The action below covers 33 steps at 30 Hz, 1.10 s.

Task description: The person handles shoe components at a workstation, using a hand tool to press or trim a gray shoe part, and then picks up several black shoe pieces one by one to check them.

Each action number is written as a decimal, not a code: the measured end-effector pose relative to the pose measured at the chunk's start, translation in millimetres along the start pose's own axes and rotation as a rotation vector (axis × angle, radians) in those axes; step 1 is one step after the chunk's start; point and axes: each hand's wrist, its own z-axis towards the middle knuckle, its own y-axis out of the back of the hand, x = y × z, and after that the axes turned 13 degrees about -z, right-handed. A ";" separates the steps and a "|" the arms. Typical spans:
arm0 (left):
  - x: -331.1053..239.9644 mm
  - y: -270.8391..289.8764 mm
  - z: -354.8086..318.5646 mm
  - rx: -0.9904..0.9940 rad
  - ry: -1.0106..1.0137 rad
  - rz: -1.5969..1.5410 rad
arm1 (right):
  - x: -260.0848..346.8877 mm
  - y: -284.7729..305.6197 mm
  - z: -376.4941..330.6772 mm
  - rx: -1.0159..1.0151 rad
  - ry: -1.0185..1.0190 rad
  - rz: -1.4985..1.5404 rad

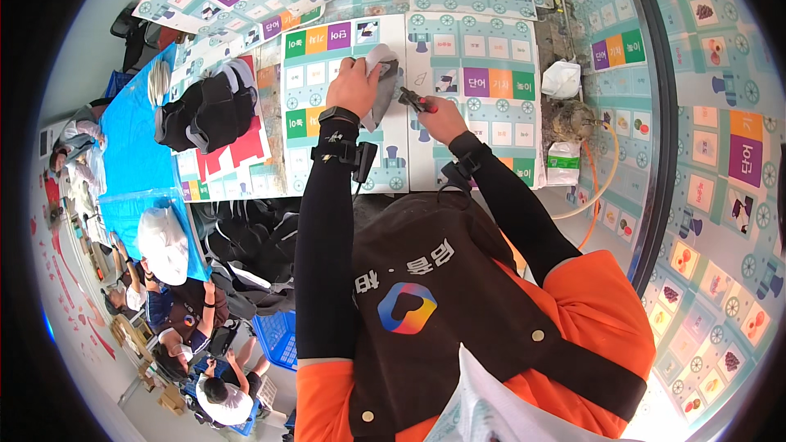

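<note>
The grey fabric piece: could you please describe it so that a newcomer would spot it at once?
Find the worktable covered with printed sheets before the wearer. Near its middle, the left hand holds the grey fabric piece. Unlike the black-and-grey pile farther left, it lies alone and is mostly light grey.

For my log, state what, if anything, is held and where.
Left hand: grey fabric piece, near its upper left edge. Right hand: black-and-red tool, by its red end.
</note>
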 end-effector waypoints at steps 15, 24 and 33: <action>24.8 18.7 -24.8 -0.107 0.109 0.036 | -34.8 28.1 -22.1 0.182 -0.087 0.255; 30.8 117.6 -180.7 -0.487 0.368 -0.382 | -206.8 57.9 -20.0 -0.438 -0.227 -0.718; 70.2 90.2 -353.0 -0.636 0.789 -0.958 | -166.9 45.6 -36.7 -0.435 0.160 -0.846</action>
